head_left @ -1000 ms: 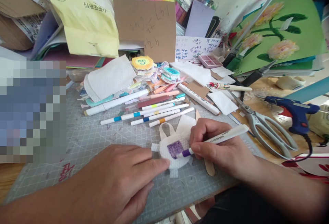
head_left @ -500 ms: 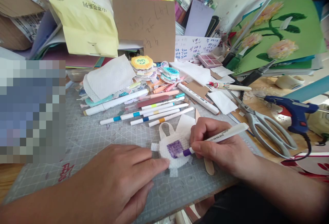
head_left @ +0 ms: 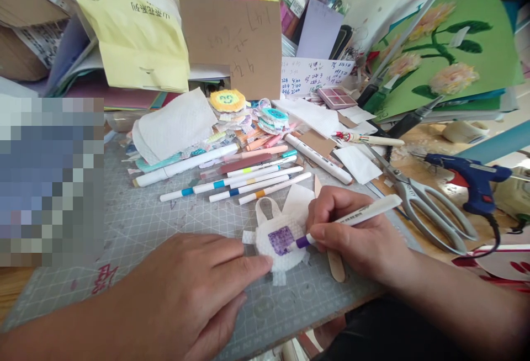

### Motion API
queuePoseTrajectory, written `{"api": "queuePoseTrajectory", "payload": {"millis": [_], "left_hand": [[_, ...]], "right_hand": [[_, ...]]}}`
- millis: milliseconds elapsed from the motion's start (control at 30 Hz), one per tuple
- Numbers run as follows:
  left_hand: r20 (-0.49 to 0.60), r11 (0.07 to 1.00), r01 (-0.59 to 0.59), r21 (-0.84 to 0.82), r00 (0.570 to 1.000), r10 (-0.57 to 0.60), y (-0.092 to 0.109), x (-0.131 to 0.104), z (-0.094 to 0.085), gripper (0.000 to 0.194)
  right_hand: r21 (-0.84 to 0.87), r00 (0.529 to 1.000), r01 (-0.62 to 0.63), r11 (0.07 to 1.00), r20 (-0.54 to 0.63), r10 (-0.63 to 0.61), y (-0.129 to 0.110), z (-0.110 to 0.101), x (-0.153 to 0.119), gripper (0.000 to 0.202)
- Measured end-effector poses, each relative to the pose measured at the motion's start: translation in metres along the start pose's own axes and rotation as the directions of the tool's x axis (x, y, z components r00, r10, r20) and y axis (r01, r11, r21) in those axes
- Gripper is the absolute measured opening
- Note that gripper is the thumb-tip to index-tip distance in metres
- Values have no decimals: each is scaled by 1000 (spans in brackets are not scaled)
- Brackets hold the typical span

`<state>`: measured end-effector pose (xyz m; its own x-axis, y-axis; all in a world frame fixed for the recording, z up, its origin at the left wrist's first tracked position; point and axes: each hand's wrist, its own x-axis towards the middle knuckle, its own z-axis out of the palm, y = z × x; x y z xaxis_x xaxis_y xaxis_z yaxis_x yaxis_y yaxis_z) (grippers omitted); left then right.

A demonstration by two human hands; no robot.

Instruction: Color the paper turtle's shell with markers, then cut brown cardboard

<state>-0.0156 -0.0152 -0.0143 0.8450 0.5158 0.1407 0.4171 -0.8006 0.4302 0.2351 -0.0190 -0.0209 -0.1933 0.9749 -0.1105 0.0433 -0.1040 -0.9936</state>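
A small white textured cutout (head_left: pixel 269 250), rounded with a loop and tabs on its edge, lies on the grey cutting mat (head_left: pixel 136 223). On it is a purple coloured square (head_left: pixel 280 239). My left hand (head_left: pixel 202 278) rests on the mat, its index finger stretched out and pressing the cutout's lower left edge. In my right hand (head_left: pixel 348 234) is a white marker (head_left: pixel 364 211) with a purple collar, pinched between thumb and fingers. The marker's tip touches the right side of the purple square. A wooden stick (head_left: pixel 336 266) lies partly beneath my right hand.
Several markers (head_left: pixel 265 187) lie just beyond the cutout, with white sheets (head_left: pixel 174 126) and a pile of coloured cutouts (head_left: pixel 227 101) behind them. To the right are grey scissors (head_left: pixel 430 212) and a blue glue gun (head_left: pixel 467 176). A cardboard piece (head_left: pixel 232 35) stands at the back.
The marker's tip has shifted slightly left and up, onto the purple square's right edge. My left hand stays on the cutout.
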Motion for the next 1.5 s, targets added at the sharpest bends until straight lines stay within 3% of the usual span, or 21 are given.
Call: {"api": "queuePoseTrajectory", "payload": {"millis": [133, 500, 833, 1167, 1500], "left_hand": [[3, 1000, 11, -26, 1000, -11, -1, 0, 0, 40], [4, 1000, 13, 1, 1000, -13, 1, -1, 0, 45], [37, 1000, 8, -13, 999, -8, 0, 1, -1, 46], [1, 1000, -23, -18, 1000, 23, -3, 0, 1, 50], [-9, 1000, -14, -27, 1000, 13, -2, 0, 3, 47]], "right_hand": [[53, 1000, 19, 998, -25, -18, 1, -1, -1, 17], [4, 1000, 8, 1000, -23, -8, 0, 0, 1, 18], [198, 998, 10, 980, -57, 2, 9, -4, 0, 16], [219, 999, -5, 976, -46, 15, 10, -3, 2, 16], [265, 994, 29, 964, -114, 1, 7, -1, 5, 14]]}}
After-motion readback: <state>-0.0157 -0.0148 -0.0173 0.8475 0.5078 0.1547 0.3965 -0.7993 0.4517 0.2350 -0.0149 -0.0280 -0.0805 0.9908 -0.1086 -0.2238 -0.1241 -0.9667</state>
